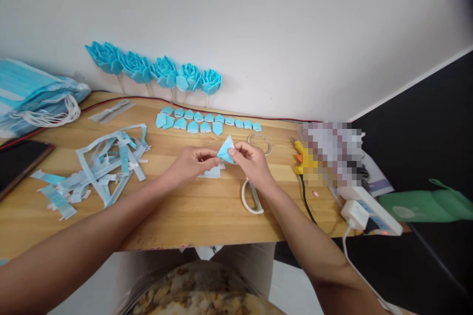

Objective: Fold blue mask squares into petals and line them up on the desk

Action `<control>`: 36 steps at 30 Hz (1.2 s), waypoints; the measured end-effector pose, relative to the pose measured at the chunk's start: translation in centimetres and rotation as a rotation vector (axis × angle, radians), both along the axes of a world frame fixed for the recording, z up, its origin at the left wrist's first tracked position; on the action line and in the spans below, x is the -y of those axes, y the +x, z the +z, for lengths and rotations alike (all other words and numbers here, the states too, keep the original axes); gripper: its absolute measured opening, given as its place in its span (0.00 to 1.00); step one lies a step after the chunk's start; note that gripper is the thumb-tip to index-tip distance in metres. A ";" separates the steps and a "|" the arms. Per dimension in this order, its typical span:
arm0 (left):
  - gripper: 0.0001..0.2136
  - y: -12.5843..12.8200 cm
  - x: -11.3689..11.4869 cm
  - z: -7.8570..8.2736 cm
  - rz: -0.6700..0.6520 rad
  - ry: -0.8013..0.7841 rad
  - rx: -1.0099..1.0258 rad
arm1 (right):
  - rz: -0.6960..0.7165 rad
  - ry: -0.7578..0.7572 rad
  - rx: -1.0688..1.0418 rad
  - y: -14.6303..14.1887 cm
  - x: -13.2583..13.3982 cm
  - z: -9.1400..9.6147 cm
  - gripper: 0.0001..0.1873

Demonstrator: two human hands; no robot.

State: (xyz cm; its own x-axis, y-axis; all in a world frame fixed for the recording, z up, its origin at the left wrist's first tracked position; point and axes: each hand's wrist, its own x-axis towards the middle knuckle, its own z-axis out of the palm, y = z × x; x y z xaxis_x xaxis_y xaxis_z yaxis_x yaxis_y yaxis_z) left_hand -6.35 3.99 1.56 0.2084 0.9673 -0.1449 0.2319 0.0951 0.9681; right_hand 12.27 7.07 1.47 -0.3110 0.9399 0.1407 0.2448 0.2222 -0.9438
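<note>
My left hand (192, 161) and my right hand (250, 160) meet over the middle of the wooden table (207, 211). Both pinch a small light-blue folded piece (225, 150) of mask fabric, held just above the tabletop. Under my hands lies another pale blue scrap (212, 173). White-handled scissors (250, 199) rest on the table below my right wrist. Behind my hands, two rows of folded blue petals (207, 121) lie near the wall.
Several blue fabric roses (155, 69) lean against the wall. A heap of cut mask strips (99, 165) lies left, a stack of face masks (33, 93) far left, and a dark phone (18, 160). A power strip (369, 209), yellow tool (303, 160) and wire ring (260, 140) sit right.
</note>
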 end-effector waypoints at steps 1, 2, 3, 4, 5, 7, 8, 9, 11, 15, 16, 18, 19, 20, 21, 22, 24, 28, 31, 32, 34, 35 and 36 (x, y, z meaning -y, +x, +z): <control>0.16 -0.1 -0.1 0.0 -0.005 -0.003 0.007 | 0.005 0.000 0.013 0.0 0.0 0.0 0.12; 0.17 -0.1 -0.1 0.0 -0.009 -0.006 0.014 | 0.013 0.001 0.026 0.0 0.1 0.0 0.12; 0.17 -0.2 -0.1 0.0 -0.014 -0.006 0.019 | 0.022 0.004 0.036 -0.1 0.1 -0.1 0.13; 0.17 -0.3 -0.2 0.0 -0.021 -0.004 0.017 | 0.033 0.009 0.047 -0.2 0.2 -0.1 0.13; 0.17 -0.3 -0.2 0.0 -0.029 0.001 0.009 | 0.045 0.015 0.056 -0.3 0.2 -0.1 0.13; 0.16 -0.3 -0.2 -0.1 -0.037 0.016 -0.012 | 0.071 0.020 0.069 -0.4 0.4 -0.2 0.13; 0.16 -0.3 -0.2 -0.1 -0.033 0.021 -0.020 | 0.078 0.022 0.073 -0.4 0.4 -0.2 0.13; 0.16 -0.3 -0.2 -0.1 -0.023 0.023 -0.024 | 0.077 0.025 0.070 -0.4 0.4 -0.2 0.13; 0.16 -0.3 -0.1 -0.1 0.005 0.024 -0.020 | 0.054 0.034 0.036 -0.2 0.4 -0.2 0.13; 0.16 -0.3 -0.2 0.0 0.036 0.020 -0.029 | 0.007 0.047 -0.022 0.0 0.4 0.1 0.11; 0.16 -0.3 -0.2 0.1 0.039 0.020 -0.033 | 0.005 0.054 -0.009 0.0 0.4 0.2 0.10; 0.15 -0.3 -0.2 0.3 0.049 0.019 -0.041 | 0.004 0.081 0.038 -0.1 0.4 0.4 0.08; 0.15 -0.3 -0.2 0.4 0.055 0.016 -0.043 | 0.002 0.097 0.060 -0.2 0.4 0.5 0.07; 0.15 -0.2 -0.1 0.6 0.059 0.012 -0.047 | 0.002 0.112 0.080 -0.3 0.5 0.5 0.07; 0.15 -0.2 -0.1 0.7 0.061 0.007 -0.049 | 0.004 0.125 0.096 -0.3 0.5 0.5 0.07; 0.15 -0.2 -0.1 0.8 0.060 0.003 -0.050 | 0.006 0.135 0.110 -0.4 0.4 0.4 0.07; 0.15 -0.1 0.0 0.9 0.058 0.000 -0.051 | 0.013 0.142 0.129 -0.4 0.4 0.2 0.07; 0.15 -0.1 -0.1 0.6 0.057 0.007 -0.047 | 0.027 0.126 0.146 -0.4 0.2 -0.2 0.03; 0.15 -0.2 -0.1 0.5 0.065 -0.001 -0.052 | 0.031 0.123 0.146 -0.4 0.3 -0.1 0.03; 0.15 -0.2 -0.1 0.4 0.067 -0.005 -0.054 | 0.031 0.127 0.144 -0.4 0.3 0.0 0.03; 0.15 -0.2 -0.2 0.5 0.062 -0.012 -0.060 | 0.032 0.139 0.138 -0.3 0.3 0.1 0.03; 0.15 -0.2 -0.2 0.5 0.054 -0.015 -0.063 | 0.035 0.145 0.135 -0.3 0.3 0.1 0.03; 0.16 -0.2 -0.2 0.6 0.044 -0.018 -0.068 | 0.037 0.151 0.133 -0.3 0.4 0.1 0.03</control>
